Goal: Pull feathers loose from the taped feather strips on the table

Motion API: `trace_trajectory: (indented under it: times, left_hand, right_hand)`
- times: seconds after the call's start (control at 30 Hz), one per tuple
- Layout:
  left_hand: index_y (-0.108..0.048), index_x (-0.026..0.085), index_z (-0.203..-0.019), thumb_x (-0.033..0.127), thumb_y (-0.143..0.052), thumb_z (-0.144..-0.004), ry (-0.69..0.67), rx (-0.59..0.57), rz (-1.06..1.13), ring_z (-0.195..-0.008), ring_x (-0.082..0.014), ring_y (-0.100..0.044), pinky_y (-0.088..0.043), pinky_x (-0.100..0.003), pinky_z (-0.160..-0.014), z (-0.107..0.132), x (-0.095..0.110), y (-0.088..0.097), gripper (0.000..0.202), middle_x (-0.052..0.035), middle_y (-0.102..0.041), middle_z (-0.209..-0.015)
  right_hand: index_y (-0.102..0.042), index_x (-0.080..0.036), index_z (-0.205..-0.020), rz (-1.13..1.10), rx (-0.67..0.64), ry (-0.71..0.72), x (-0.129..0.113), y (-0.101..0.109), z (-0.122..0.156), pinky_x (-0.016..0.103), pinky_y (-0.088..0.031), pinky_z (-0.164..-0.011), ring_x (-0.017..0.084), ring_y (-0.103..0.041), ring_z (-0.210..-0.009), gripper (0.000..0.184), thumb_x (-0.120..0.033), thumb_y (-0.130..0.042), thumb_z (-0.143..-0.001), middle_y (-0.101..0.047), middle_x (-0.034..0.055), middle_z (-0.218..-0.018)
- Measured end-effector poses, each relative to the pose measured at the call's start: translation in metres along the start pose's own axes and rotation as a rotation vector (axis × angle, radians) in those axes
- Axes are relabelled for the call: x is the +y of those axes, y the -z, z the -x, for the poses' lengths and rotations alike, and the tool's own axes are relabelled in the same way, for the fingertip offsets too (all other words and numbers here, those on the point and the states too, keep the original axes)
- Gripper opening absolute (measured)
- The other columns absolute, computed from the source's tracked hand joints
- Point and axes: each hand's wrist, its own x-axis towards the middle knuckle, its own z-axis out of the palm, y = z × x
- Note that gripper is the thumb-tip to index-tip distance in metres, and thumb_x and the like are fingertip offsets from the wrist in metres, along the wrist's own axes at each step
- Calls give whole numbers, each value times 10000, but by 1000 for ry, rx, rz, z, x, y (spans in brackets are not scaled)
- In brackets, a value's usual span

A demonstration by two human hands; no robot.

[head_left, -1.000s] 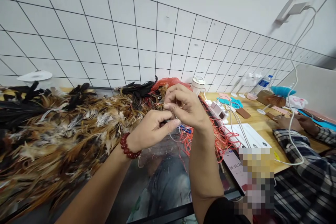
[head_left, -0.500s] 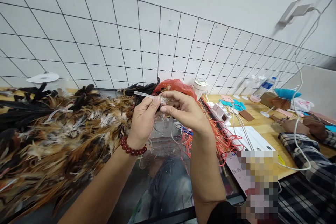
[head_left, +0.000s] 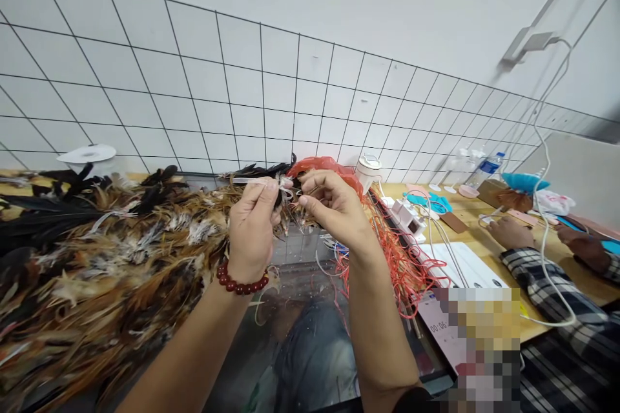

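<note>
My left hand (head_left: 252, 226), with a red bead bracelet (head_left: 238, 281) on its wrist, is raised with fingers pinched on a thin clear strip (head_left: 247, 181) that sticks out to the left. My right hand (head_left: 334, 206) is beside it, fingers pinched on a small bundle of feather quills (head_left: 293, 197) between the two hands. Both hands hover above a glass tabletop (head_left: 300, 271), next to a large heap of brown, black and white feathers (head_left: 106, 251).
Tangled red-orange cord (head_left: 402, 258) lies right of my hands, with a red plastic bag (head_left: 320, 164) and a white cup (head_left: 367, 171) behind. Another person's hands and plaid sleeve (head_left: 542, 271) rest on the wooden table at right. A wire grid (head_left: 290, 103) lines the wall.
Both hands have risen and moved slightly apart. My left hand turned upright and drew the clear strip out to the left. The other person's hand shifted on the table.
</note>
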Motion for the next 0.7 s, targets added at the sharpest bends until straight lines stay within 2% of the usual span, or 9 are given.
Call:
trace_trajectory:
  times: [0.07,0.1,0.2,0.27,0.37,0.43,0.53,0.6,0.7]
  left_hand:
    - [-667,157,-741,396,-740,-709,26,4,26,-526,-57,-360,-241,-202,-400,0,2,-3,251,-28,-580,-796]
    - [-661,157,-736,395,-748,-698,36,4,40,-521,-53,-354,-238,-198,-396,0,2,-5,256,-22,-572,-780]
    - [-645,153,-717,392,-768,-678,71,-16,80,-510,-48,-354,-231,-186,-384,0,4,-6,272,-2,-529,-709]
    - [-649,154,-728,384,-773,-674,135,-62,120,-504,-48,-360,-231,-178,-377,0,6,-5,267,10,-494,-659]
    - [-655,159,-735,322,-789,-656,222,-106,183,-495,-42,-361,-236,-169,-369,-2,8,-3,225,21,-488,-639]
    - [-644,158,-707,279,-797,-642,243,-90,205,-489,-36,-363,-235,-165,-364,-4,8,-1,206,23,-507,-645]
    - [-629,151,-684,242,-802,-632,259,-67,230,-484,-32,-365,-241,-160,-366,-5,7,0,203,28,-514,-639]
    - [-638,144,-707,224,-795,-644,299,-107,269,-493,-34,-361,-245,-155,-371,-5,7,0,188,23,-513,-644]
    - [-660,130,-766,196,-758,-683,411,-228,353,-535,-44,-376,-268,-156,-389,-3,10,1,144,-18,-564,-741]
  right_hand:
    - [-607,-218,-976,-80,6,-72,2,-5,-1,264,-462,-649,102,-546,-739,210,-317,-662,-799,-619,30,-998]
    - [-612,-213,-973,-97,6,-90,3,-8,-1,264,-458,-639,97,-533,-707,215,-331,-663,-800,-622,28,-965]
    - [-619,-188,-809,-82,18,-54,4,-12,-2,265,-455,-676,99,-526,-726,136,-319,-652,-804,-621,23,-870]
    - [-597,-180,-742,-87,-6,-52,2,-11,-2,255,-446,-662,93,-517,-718,153,-311,-638,-809,-619,20,-848]
    - [-598,-183,-808,-149,-37,-143,0,-10,-2,233,-414,-572,72,-480,-633,176,-355,-632,-816,-615,10,-829]
    - [-608,-187,-885,-163,-33,-195,0,-11,-2,227,-399,-539,70,-469,-605,232,-397,-658,-797,-608,3,-800]
    - [-612,-180,-847,-147,-68,-196,3,-11,-2,223,-403,-550,72,-480,-615,252,-419,-668,-789,-587,-7,-743]
    - [-595,-176,-792,-152,-102,-196,5,-9,-3,220,-404,-554,66,-479,-599,239,-410,-639,-815,-562,-18,-700]
    - [-590,-174,-798,-157,-128,-228,7,1,-2,220,-397,-542,57,-467,-565,219,-388,-629,-826,-553,-27,-685]
